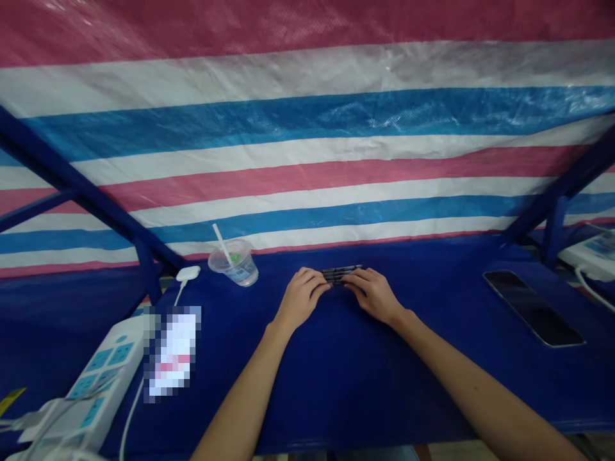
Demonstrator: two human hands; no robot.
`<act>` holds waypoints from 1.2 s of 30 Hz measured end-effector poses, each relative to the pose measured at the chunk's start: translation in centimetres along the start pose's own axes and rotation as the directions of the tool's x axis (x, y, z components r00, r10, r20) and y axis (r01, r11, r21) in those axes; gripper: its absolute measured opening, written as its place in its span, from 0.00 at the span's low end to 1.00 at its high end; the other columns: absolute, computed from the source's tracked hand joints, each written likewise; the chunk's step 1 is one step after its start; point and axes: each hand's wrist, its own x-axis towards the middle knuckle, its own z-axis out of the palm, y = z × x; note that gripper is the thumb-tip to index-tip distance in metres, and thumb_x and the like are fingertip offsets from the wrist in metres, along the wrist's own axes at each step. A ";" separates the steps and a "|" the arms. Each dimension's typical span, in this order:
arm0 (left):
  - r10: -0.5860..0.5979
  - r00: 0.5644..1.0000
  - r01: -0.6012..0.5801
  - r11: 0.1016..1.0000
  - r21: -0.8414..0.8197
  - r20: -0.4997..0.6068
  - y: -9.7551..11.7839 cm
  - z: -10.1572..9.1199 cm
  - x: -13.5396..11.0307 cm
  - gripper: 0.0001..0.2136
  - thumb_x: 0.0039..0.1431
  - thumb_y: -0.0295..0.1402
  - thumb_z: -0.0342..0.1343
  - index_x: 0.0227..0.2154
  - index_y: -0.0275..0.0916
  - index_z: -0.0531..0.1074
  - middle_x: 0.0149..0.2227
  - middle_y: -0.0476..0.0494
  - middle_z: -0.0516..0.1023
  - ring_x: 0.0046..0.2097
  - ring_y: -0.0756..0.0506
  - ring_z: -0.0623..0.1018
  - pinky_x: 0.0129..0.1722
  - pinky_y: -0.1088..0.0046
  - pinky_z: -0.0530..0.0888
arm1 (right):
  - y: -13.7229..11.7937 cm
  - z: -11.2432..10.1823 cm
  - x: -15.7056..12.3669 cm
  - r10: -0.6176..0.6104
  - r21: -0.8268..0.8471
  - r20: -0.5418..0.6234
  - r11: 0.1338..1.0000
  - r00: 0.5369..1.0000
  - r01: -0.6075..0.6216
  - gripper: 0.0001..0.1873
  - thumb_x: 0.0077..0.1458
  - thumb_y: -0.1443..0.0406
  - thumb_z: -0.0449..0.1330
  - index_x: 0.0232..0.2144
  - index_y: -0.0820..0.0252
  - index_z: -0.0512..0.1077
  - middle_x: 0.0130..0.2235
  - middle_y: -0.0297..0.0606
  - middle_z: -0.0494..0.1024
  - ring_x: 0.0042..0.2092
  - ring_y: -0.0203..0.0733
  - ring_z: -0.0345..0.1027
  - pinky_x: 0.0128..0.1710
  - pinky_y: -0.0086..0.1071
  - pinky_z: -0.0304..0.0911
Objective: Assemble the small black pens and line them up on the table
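Several slim dark pens [337, 274] lie side by side in a row on the blue table, toward its far edge. My left hand [300, 296] closes on their left ends, thumb and fingers pinched together. At their right ends my right hand [375, 294] grips in the same way. Only the middle part of the pens shows between the two hands; the ends are mostly covered by fingers. Fine details on the pens are too small to make out.
Left of my hands stands a clear plastic cup [241, 267] with a white straw. Farther left are a white charger [188, 274], a blurred-out bright screen [175, 352] and a power strip [103, 365] with cables. A dark phone [533, 307] lies at right. Striped sheeting [327, 173] hangs behind.
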 end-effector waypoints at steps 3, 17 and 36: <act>-0.018 0.999 0.019 1.000 0.016 -0.039 -0.3 0.1 -0.1 0.04 0.67 0.34 0.62 0.41 0.41 0.77 0.43 0.43 0.80 0.48 0.42 0.75 0.50 0.61 0.74 | 0.2 0.0 0.0 0.009 -0.017 0.001 1.000 1.000 -0.009 0.12 0.70 0.68 0.55 0.49 0.57 0.78 0.45 0.42 0.83 0.40 0.44 0.75 0.41 0.40 0.65; -0.103 0.989 0.109 0.993 0.047 -0.105 -1.5 -0.4 -0.4 0.06 0.69 0.36 0.59 0.43 0.41 0.77 0.42 0.44 0.81 0.47 0.41 0.77 0.49 0.59 0.74 | 1.3 -0.3 -0.1 0.077 -0.057 -0.157 0.995 0.985 -0.087 0.15 0.67 0.74 0.54 0.47 0.57 0.79 0.43 0.40 0.82 0.41 0.42 0.74 0.42 0.39 0.60; -0.099 0.985 0.101 0.995 0.004 -0.138 -1.7 -0.7 -0.4 0.05 0.68 0.36 0.60 0.43 0.42 0.77 0.41 0.44 0.81 0.46 0.42 0.77 0.48 0.59 0.75 | 1.5 -0.4 -0.2 0.103 -0.052 -0.141 0.992 0.985 -0.112 0.14 0.69 0.70 0.54 0.46 0.57 0.79 0.43 0.41 0.81 0.40 0.41 0.74 0.40 0.38 0.60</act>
